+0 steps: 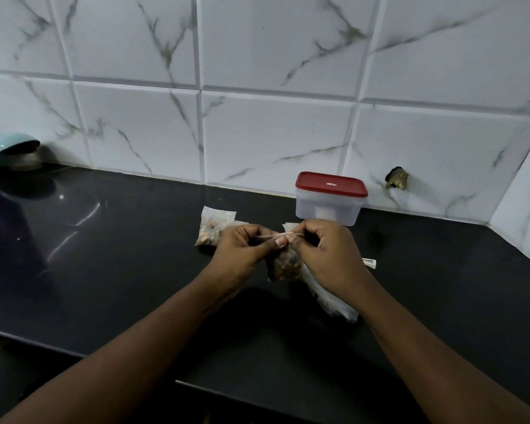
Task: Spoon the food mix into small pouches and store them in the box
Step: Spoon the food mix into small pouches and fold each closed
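On the black stone counter [120,255], the left hand [242,252] and right hand [328,255] pinch a thin rubber band [288,235] around a small clear filled pouch [286,266], while a second filled pouch [214,228] lies just beside it and the red-lidded clear plastic box [328,206] stands closed, so storing is not yet done.

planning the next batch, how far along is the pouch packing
Done: one filled pouch lies on the counter, left of the hands. In hand: the left hand and right hand pinch a rubber band, stretched over the neck of a second filled pouch. Left: neither pouch is in the box yet, and its red lid is on, so it must be opened and both stored.
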The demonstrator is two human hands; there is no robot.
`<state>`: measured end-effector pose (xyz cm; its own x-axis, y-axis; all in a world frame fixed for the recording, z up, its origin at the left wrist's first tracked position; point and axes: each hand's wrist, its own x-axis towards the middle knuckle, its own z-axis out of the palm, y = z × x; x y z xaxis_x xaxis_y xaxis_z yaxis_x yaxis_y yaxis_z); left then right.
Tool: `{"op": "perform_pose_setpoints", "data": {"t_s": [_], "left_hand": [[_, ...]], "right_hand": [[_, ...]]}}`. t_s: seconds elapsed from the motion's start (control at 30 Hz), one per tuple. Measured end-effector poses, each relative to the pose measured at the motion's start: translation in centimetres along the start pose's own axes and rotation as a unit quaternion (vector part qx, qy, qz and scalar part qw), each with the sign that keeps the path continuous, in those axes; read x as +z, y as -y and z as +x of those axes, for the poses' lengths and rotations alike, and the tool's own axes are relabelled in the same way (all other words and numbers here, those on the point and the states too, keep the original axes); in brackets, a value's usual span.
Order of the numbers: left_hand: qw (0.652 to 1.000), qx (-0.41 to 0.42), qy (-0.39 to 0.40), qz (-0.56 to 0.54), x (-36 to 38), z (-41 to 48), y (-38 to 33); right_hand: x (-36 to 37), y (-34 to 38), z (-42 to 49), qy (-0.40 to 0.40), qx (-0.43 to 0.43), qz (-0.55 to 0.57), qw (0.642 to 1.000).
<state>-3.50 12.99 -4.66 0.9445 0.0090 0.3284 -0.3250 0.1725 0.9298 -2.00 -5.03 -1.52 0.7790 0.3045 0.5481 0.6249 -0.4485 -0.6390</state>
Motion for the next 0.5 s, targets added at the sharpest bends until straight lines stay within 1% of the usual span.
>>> {"op": "perform_pose_setpoints", "data": {"t_s": [0.17, 0.33, 0.5], "left_hand": [[1.000, -0.003, -0.016, -0.007, 0.03, 0.25, 0.05], [1.000, -0.013, -0.022, -0.001, -0.37, 0.43, -0.19], [0.999, -0.004, -0.033, 0.004, -0.45, 0.43, -0.23]], "right_hand": [[0.50, 0.41, -0.06, -0.023, 0.002, 0.005, 1.000], [0.39, 0.18, 0.18, -0.021, 0.031, 0.026, 0.999], [0.15, -0.43, 0.43, -0.016, 0.062, 0.056, 0.996]]}}
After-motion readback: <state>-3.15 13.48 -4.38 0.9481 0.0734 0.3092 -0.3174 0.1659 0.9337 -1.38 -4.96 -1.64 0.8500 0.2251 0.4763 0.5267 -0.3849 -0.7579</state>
